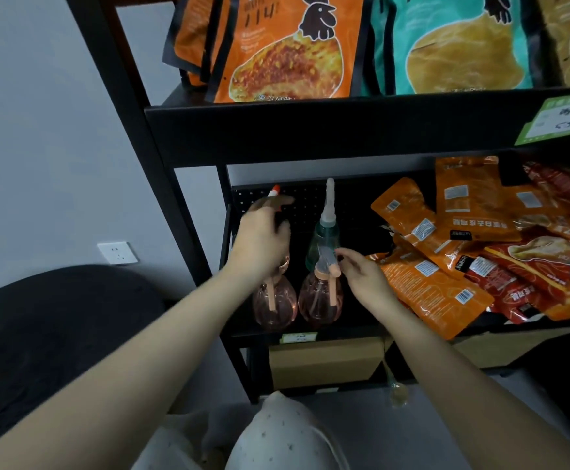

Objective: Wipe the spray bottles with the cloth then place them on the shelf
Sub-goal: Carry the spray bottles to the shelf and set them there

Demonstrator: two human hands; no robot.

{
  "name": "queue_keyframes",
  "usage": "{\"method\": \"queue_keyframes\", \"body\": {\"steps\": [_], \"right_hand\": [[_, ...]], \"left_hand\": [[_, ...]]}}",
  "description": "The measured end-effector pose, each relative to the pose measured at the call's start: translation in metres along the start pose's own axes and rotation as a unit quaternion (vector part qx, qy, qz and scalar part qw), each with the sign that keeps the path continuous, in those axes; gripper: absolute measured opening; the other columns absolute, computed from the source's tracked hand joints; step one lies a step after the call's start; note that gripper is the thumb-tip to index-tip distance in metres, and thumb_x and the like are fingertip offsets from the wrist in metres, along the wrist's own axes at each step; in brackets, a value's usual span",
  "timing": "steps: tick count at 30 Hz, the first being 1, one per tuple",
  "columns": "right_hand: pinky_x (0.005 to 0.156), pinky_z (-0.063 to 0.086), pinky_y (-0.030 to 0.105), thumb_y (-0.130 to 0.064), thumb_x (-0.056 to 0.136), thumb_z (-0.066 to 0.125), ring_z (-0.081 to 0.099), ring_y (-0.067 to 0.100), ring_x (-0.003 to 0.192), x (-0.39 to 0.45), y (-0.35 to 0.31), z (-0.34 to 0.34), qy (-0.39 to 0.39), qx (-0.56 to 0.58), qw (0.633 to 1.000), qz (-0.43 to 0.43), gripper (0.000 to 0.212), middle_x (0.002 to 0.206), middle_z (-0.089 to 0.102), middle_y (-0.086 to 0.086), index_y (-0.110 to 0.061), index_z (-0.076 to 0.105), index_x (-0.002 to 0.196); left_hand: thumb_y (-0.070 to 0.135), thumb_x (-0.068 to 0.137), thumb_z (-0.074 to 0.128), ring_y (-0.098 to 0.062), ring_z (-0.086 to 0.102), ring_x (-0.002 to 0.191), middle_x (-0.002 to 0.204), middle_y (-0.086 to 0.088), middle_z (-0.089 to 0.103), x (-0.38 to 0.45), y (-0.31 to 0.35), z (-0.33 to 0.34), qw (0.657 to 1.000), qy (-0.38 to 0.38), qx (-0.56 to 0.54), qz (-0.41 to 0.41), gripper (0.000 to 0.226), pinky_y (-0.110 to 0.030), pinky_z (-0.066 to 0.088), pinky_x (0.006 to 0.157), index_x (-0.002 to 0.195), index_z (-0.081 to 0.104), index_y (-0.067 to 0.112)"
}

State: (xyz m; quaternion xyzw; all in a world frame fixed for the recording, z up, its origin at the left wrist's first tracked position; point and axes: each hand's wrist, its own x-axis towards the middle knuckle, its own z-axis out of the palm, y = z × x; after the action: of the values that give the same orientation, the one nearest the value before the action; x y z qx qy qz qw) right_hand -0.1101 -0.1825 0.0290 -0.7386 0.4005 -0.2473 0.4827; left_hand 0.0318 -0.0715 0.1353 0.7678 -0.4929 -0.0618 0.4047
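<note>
1. Spray bottles sit on the left end of the middle shelf (310, 329) of a black rack, four in a cluster, all upright, long axes vertical.
2. Front left pink bottle (274, 305): round body; its top is hidden under the left wrist. Peach dip tube runs straight down inside.
3. Front right pink bottle (320, 301): just beside the first, bodies close or touching, cannot tell which. Peach spray head points right, toward the right hand.
4. Green bottle (324, 240): directly behind the front right pink one, white neck and nozzle standing straight up.
5. Fourth bottle: only a white nozzle with a red tip (274, 191) shows above the left hand, angled up-right; body hidden.
6. Left hand (263, 237): over the back left bottle, fingers curled down around its head; grip looks closed, but contact is hidden behind the hand.
7. Right hand (361, 274): thumb and forefinger pinch the nozzle end of the front right pink bottle's head; other fingers loosely curled.
8. Orange snack packets (436, 293) are heaped on the same shelf to the right of the bottles, near the right hand.
9. Upper shelf holds standing orange and teal bags (456, 45); cardboard boxes (324, 362) sit on the bottom level.
</note>
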Motion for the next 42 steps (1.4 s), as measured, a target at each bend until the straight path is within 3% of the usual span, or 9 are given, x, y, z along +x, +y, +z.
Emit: {"method": "queue_keyframes", "body": {"steps": [4,12,17,23,28,31,33,36,42], "right_hand": [[0.089,0.037,0.021,-0.015,0.098,0.046,0.053,0.019,0.12,0.023,-0.022,-0.008,0.025,-0.018,0.999,-0.017,0.033,0.128,0.059,0.006,-0.013,0.055,0.13],[0.093,0.037,0.016,-0.01,0.094,0.053,0.052,0.01,0.117,0.061,-0.059,-0.002,-0.045,-0.056,0.996,-0.054,0.034,0.129,0.058,0.001,-0.012,0.056,0.128],[0.095,0.043,0.024,-0.012,0.093,0.056,0.054,0.017,0.119,0.081,-0.08,0.006,-0.061,-0.136,0.982,-0.114,0.042,0.136,0.053,0.004,-0.011,0.049,0.134],[0.099,0.043,0.027,-0.014,0.092,0.059,0.054,0.019,0.118,0.094,-0.09,0.02,-0.081,-0.203,0.969,-0.112,0.051,0.139,0.049,0.005,-0.012,0.041,0.14],[0.099,0.037,0.026,-0.012,0.093,0.054,0.047,0.023,0.127,0.1,-0.093,0.034,-0.14,-0.221,0.961,-0.092,0.052,0.14,0.048,0.009,-0.014,0.037,0.143],[0.095,0.041,0.031,-0.005,0.093,0.048,0.053,0.024,0.115,0.104,-0.099,0.042,-0.167,-0.224,0.957,-0.075,0.035,0.121,0.059,0.009,-0.012,0.054,0.127],[0.082,0.042,0.031,-0.005,0.094,0.046,0.057,0.017,0.093,0.104,-0.102,0.044,-0.184,-0.205,0.959,-0.059,0.02,0.091,0.061,-0.002,-0.018,0.062,0.092],[0.085,0.05,0.034,0.003,0.091,0.046,0.062,0.021,0.094,0.1,-0.104,0.045,-0.21,-0.145,0.967,-0.021,0.026,0.088,0.063,0.005,-0.017,0.058,0.078],[0.088,0.053,0.033,0.005,0.092,0.046,0.06,0.023,0.106,0.09,-0.098,0.034,-0.245,-0.131,0.96,-0.025,0.028,0.114,0.063,0.014,-0.002,0.058,0.116]], "left_hand": [[0.008,0.096,0.047,-0.028,0.044,0.128,0.138,-0.014,0.047,0.055,-0.016,0.017,0.989,-0.025,0.124,-0.07,0.041,-0.028,0.037,0.102,0.136,0.045,0.011],[-0.011,0.083,0.051,-0.037,0.054,0.114,0.128,-0.02,0.052,0.086,-0.045,0.044,0.976,-0.055,0.181,-0.109,0.068,-0.039,0.047,0.083,0.144,0.031,0.012],[0.027,0.095,0.05,-0.031,0.064,0.091,0.097,-0.012,0.067,0.092,-0.05,0.036,0.984,-0.021,0.101,-0.146,0.025,-0.038,0.052,0.075,0.105,0.065,0.011],[-0.008,0.081,0.054,-0.03,0.062,0.101,0.112,-0.013,0.066,0.094,-0.059,0.028,0.984,-0.033,0.119,-0.13,0.042,-0.036,0.053,0.08,0.114,0.066,0.014],[-0.005,0.089,0.046,-0.026,0.056,0.114,0.127,-0.013,0.059,0.091,-0.067,0.033,0.981,0.034,-0.036,-0.189,0.041,-0.023,0.044,0.082,0.123,0.061,0.012],[0.016,0.097,0.044,-0.03,0.042,0.131,0.146,-0.017,0.04,0.088,-0.064,0.041,0.957,0.042,-0.124,-0.258,0.047,-0.033,0.036,0.101,0.143,0.036,0.009],[0.029,0.096,0.048,-0.032,0.038,0.134,0.149,-0.017,0.035,0.09,-0.064,0.044,0.945,0.018,-0.149,-0.291,0.058,-0.038,0.035,0.106,0.146,0.029,0.006],[0.024,0.089,0.058,-0.034,0.056,0.114,0.127,-0.02,0.056,0.096,-0.066,0.042,0.929,0.009,-0.194,-0.315,0.048,-0.043,0.047,0.097,0.131,0.046,0.004],[0.002,0.085,0.053,-0.025,0.054,0.068,0.069,-0.009,0.054,0.096,-0.072,0.041,0.924,0.0,-0.221,-0.312,0.01,-0.031,0.046,0.064,0.077,0.057,0.004]]}}
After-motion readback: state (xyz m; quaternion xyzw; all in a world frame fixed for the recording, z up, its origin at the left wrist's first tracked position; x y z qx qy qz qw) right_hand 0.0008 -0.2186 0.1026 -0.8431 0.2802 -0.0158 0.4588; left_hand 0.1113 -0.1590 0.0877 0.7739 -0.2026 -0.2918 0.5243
